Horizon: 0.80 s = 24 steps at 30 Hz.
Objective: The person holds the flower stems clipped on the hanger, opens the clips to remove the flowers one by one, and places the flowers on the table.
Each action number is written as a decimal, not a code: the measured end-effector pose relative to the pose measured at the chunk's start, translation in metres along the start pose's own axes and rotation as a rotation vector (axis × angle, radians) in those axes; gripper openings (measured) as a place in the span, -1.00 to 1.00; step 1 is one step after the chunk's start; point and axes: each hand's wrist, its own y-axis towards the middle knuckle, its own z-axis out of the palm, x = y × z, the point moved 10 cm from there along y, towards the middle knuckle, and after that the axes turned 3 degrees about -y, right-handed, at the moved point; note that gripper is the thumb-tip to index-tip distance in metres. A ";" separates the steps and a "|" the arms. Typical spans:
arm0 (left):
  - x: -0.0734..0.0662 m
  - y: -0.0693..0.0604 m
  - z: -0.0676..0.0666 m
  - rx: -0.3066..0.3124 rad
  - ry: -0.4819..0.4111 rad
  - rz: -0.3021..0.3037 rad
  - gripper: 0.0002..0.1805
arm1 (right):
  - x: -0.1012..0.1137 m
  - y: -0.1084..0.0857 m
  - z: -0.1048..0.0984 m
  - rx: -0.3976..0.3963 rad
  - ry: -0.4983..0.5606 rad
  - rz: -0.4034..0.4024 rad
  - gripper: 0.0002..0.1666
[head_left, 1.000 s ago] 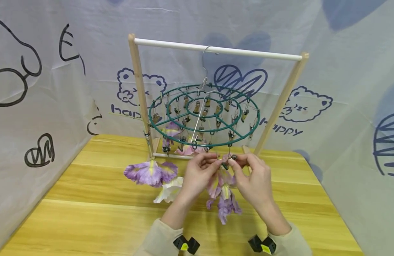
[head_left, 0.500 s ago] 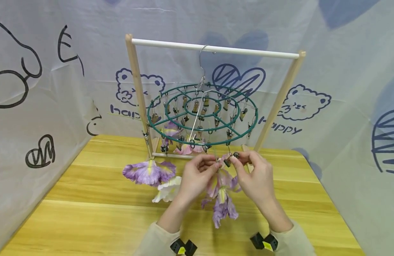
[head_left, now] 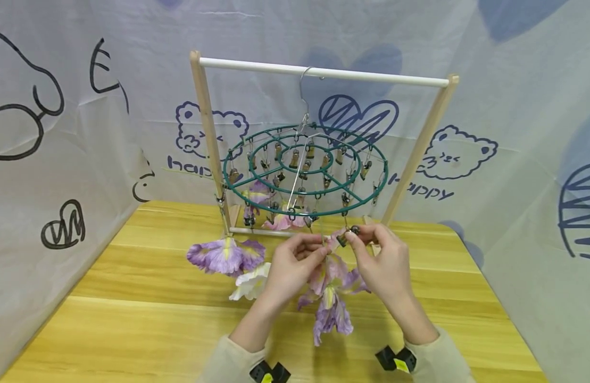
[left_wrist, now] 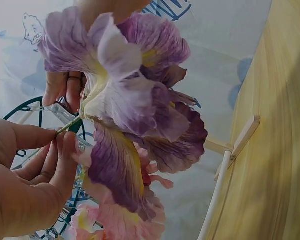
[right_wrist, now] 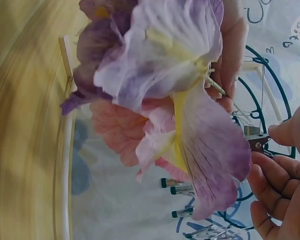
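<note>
Head view: purple flower point(head_left: 330, 297) and metal clip point(head_left: 342, 240) in the hands point(head_left: 292, 268) point(head_left: 383, 260).

You are in a small sheet-walled booth; whether it stands in a home or a studio is unclear. Printed sheets point(head_left: 271, 32) with bears point(head_left: 459, 151) and hearts point(head_left: 66, 230) fill the frame's top and both sides, closing round your wood-grain table point(head_left: 132, 335) along the bottom.

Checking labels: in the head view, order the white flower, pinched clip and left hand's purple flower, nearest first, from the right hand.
1. Clip: pinched by right hand.
2. Purple flower: held by left hand.
3. White flower: left of both hands.
</note>
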 end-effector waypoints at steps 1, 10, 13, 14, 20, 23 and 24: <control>0.000 -0.001 0.000 0.008 -0.008 -0.009 -0.69 | 0.000 0.000 0.000 0.000 0.001 0.004 -0.84; 0.007 -0.008 0.004 0.105 -0.078 -0.066 -0.71 | -0.001 0.001 0.001 -0.001 -0.007 0.010 -0.83; 0.010 -0.011 0.003 0.114 -0.074 -0.075 -0.71 | -0.001 0.002 0.001 -0.001 -0.009 0.011 -0.83; 0.011 -0.012 0.002 0.115 -0.069 -0.079 -0.71 | -0.002 0.002 0.001 -0.001 -0.008 0.012 -0.83; 0.015 -0.018 0.001 0.140 -0.052 -0.083 -0.72 | -0.003 0.002 0.001 -0.012 -0.005 0.008 -0.82; 0.016 -0.020 0.000 0.152 -0.046 -0.086 -0.72 | -0.002 0.002 0.001 -0.016 -0.003 0.001 -0.81; 0.016 -0.021 -0.001 0.154 -0.043 -0.087 -0.72 | -0.002 0.002 0.000 -0.018 -0.004 0.000 -0.81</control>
